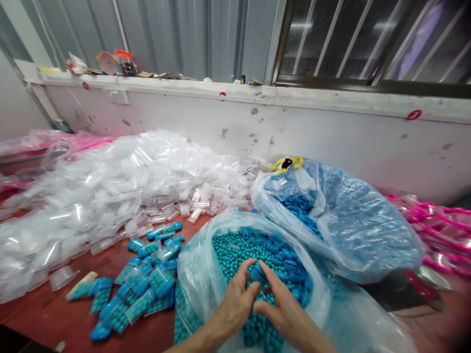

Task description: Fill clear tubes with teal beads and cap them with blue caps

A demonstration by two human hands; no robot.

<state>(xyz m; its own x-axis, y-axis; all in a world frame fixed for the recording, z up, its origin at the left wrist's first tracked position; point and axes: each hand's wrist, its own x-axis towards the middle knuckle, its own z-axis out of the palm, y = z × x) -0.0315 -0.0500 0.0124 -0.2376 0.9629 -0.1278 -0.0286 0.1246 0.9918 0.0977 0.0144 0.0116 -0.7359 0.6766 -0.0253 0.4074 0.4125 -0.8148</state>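
Head view: left hand (235, 301) and right hand (285, 314) rest half-curled, fingertips meeting, on teal beads (235, 250) in an open clear bag (195, 274) at near centre; whether either grips anything cannot be told. Filled blue packets (136, 284) lie near left on the red-brown table (55, 314). Empty clear pouches (110, 191) heap far left. A second blue bag (349, 220) sits right, below the stained white wall (331, 132) and barred window (375, 39).
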